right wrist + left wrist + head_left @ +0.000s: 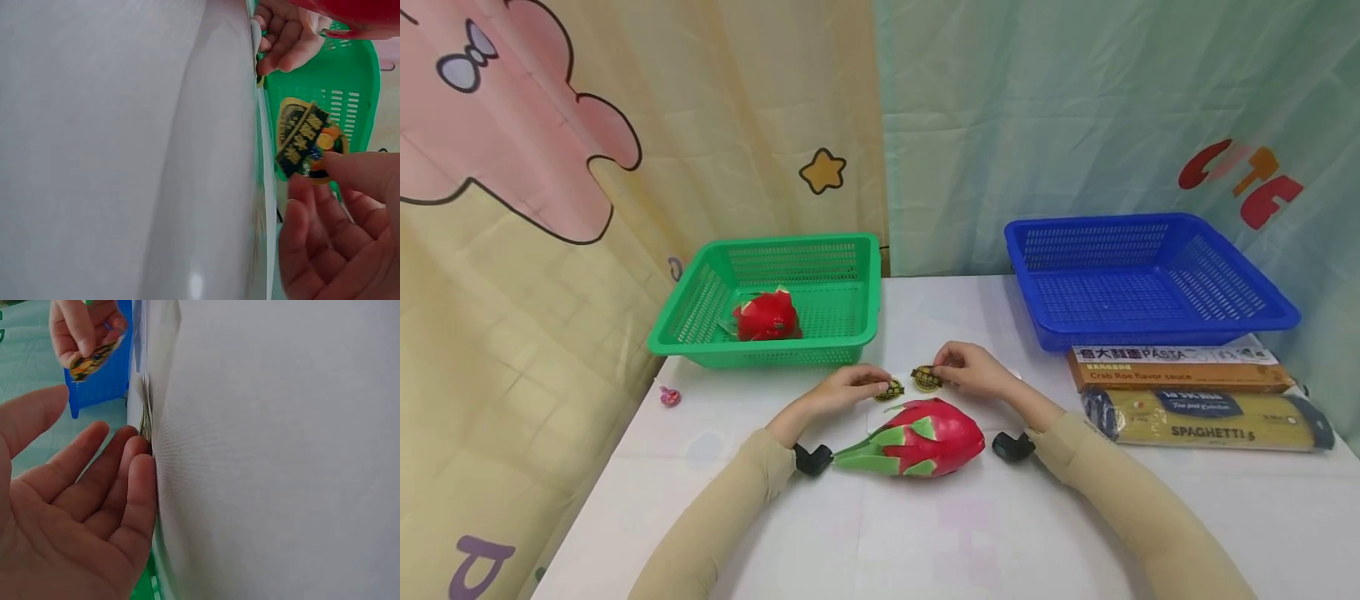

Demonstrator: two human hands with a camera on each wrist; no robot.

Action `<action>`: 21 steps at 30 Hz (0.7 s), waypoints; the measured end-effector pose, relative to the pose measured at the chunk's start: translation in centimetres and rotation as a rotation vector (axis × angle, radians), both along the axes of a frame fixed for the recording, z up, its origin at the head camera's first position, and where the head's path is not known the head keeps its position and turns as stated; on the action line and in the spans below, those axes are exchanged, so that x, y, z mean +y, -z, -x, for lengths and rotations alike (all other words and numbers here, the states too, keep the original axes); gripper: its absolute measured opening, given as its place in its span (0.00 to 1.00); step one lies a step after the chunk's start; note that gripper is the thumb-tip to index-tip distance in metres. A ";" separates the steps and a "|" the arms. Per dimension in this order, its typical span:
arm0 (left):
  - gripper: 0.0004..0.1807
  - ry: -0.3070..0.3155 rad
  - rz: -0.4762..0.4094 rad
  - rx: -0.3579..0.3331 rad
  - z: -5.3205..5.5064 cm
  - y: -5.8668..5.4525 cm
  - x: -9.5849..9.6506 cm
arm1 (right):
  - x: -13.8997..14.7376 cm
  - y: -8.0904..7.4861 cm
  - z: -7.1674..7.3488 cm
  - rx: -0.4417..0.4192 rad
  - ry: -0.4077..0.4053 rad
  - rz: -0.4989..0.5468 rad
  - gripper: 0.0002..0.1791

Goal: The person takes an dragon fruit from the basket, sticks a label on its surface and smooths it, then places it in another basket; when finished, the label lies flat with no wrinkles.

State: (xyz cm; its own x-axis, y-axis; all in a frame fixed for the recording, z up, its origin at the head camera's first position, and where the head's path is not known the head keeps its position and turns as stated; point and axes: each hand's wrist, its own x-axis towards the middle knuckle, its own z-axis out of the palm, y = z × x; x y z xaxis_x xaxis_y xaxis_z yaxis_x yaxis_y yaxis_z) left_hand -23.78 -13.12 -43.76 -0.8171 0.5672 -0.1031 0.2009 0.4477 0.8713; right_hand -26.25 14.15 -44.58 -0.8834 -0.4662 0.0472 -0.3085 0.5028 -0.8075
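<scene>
My right hand [976, 372] pinches a black-and-gold fruit sticker [310, 139] between thumb and fingertips, held off the table. A second similar sticker [890, 390] lies by the fingertips of my left hand [838, 393]. In the left wrist view that hand's thumb stands apart from its loosely bent fingers [142, 487], which rest at the table surface; a thin edge shows beyond their tips. Between my forearms and in front of the hands lies a red dragon fruit [951, 437] with green scales, its leafy end pointing left.
A green basket [688, 346] at back left holds another dragon fruit [766, 317]. At back right stands a blue basket [1037, 321], with a pasta box [1180, 373] and a spaghetti pack [1217, 421] before it. A small wrapped candy [670, 397] lies near the left edge.
</scene>
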 end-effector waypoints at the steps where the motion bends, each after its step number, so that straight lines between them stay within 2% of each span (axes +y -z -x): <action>1: 0.19 0.002 -0.002 0.011 -0.1 -0.1 0.1 | 0.2 -0.3 -0.2 0.010 0.021 0.022 0.04; 4: 0.19 -0.001 -0.017 0.067 -0.7 -0.9 0.1 | 0.9 -1.3 -1.0 0.068 0.067 0.102 0.06; 7: 0.18 0.002 -0.053 0.195 -2.2 -2.5 0.1 | 1.8 -2.4 -2.5 0.087 0.070 0.216 0.07; 10: 0.16 0.024 -0.103 0.364 -4.4 -4.1 0.5 | 2.7 -3.3 -4.4 0.005 0.007 0.356 0.07; 12: 0.19 0.058 -0.092 0.469 -6.0 -4.5 1.2 | 3.2 -3.9 -5.8 -0.062 -0.058 0.425 0.07; 14: 0.26 0.096 -0.034 0.567 -7.5 -4.5 2.0 | 3.5 -4.1 -6.9 -0.115 -0.125 0.471 0.07; 17: 0.40 0.149 0.118 0.678 -8.9 -3.6 3.1 | 3.6 -4.1 -8.0 -0.145 -0.193 0.505 0.07; 19: 0.44 0.163 0.192 0.735 -9.2 -2.8 3.5 | 3.5 -3.7 -8.3 -0.163 -0.224 0.526 0.07; 21: 0.44 0.153 0.227 0.763 -9.2 -2.1 3.8 | 3.3 -3.3 -8.5 -0.188 -0.234 0.532 0.07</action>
State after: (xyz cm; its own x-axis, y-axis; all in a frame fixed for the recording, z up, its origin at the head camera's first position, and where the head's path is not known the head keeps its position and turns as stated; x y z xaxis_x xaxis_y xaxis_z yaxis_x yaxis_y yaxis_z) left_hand -14.55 -9.27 -41.70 -0.6237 0.7108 0.3252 0.7766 0.5164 0.3608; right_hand -17.73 17.47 -41.24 -0.7763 -0.6040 0.1805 -0.1901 -0.0487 -0.9806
